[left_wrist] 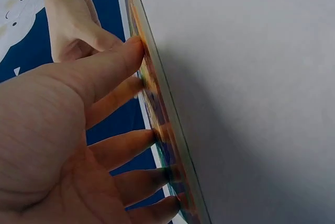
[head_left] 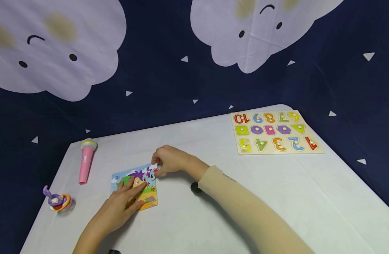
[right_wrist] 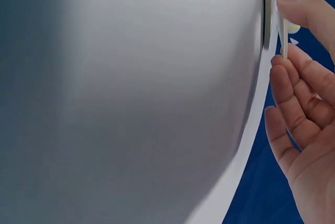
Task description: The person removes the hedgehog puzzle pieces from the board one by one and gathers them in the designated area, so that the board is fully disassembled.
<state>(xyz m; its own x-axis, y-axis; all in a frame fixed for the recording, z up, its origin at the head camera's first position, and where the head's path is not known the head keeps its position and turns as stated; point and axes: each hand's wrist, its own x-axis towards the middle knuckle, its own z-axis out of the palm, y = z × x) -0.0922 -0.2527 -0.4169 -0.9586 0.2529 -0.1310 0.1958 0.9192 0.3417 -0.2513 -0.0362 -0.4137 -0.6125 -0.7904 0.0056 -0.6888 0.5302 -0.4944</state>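
Note:
A colourful picture puzzle board [head_left: 150, 201] lies flat on the white table. The left hand [head_left: 118, 208] rests on it with spread fingers; in the left wrist view the fingertips of that hand [left_wrist: 78, 130] touch the picture face of the board [left_wrist: 172, 130]. At the board's upper right corner the right hand [head_left: 172, 160] pinches a thin piece [head_left: 154, 169]. The right wrist view shows this piece [right_wrist: 283, 30] between thumb and fingers of the right hand [right_wrist: 309, 88], close beside the board's edge [right_wrist: 267, 20]. Whether piece and board touch is unclear.
A pink toy microphone [head_left: 85, 162] and a small purple and orange toy [head_left: 58, 201] stand or lie at the left. A wooden number board [head_left: 277, 135] lies at the back right. A black object [head_left: 196, 188] is under the right forearm, another [head_left: 114, 252] at the bottom edge.

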